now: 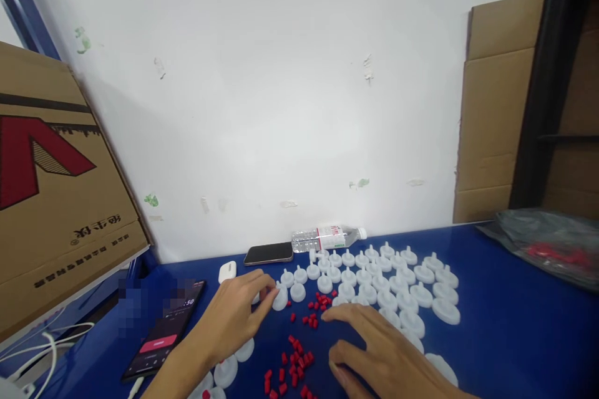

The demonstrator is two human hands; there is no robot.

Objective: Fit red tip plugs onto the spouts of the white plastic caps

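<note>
Hidden: the right hand (384, 355) is running off the bottom edge; a blurred patch is covering part of the phone (163, 330).
Left hand: the left hand (234, 318) is pinching a white cap (279, 299) between thumb and fingertips, at the near-left end of the rows of caps (397, 287).
Right hand: lying open, palm down, gripping nothing visible, fingertips just beside the red pieces (299, 361).
Room: bare blue table (505, 336) is stretching right toward a grey bag (547, 243).
Writing: the phone is showing ":50"; lettering on the box (56, 199) and bottle (327, 238) is proving unreadable.

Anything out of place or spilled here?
The water bottle lies on its side by the wall, and small red pieces lie scattered loose between the left hand, gripping a white cap, and right hand.
</note>
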